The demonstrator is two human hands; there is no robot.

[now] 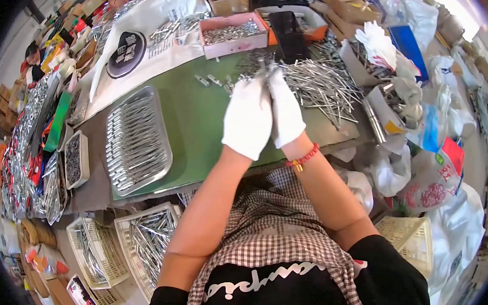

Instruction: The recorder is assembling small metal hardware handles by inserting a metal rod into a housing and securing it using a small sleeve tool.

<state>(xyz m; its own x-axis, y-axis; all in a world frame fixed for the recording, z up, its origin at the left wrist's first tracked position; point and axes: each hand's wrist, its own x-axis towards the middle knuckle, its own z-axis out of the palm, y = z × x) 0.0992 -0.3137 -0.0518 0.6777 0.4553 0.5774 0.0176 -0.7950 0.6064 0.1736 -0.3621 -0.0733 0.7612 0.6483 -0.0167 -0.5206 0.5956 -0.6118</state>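
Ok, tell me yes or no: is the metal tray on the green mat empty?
No, the metal tray on the green mat holds rows of long silvery metal pieces laid side by side.

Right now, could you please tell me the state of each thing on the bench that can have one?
Left hand: gloved, fingers pinched on a small metal piece.
Right hand: gloved, pressed against the left, gripping the same piece.
Metal tray: filled with metal rods laid in rows.
Pink box: open, holding small metal parts.
Loose rods: heaped unsorted on the green mat.
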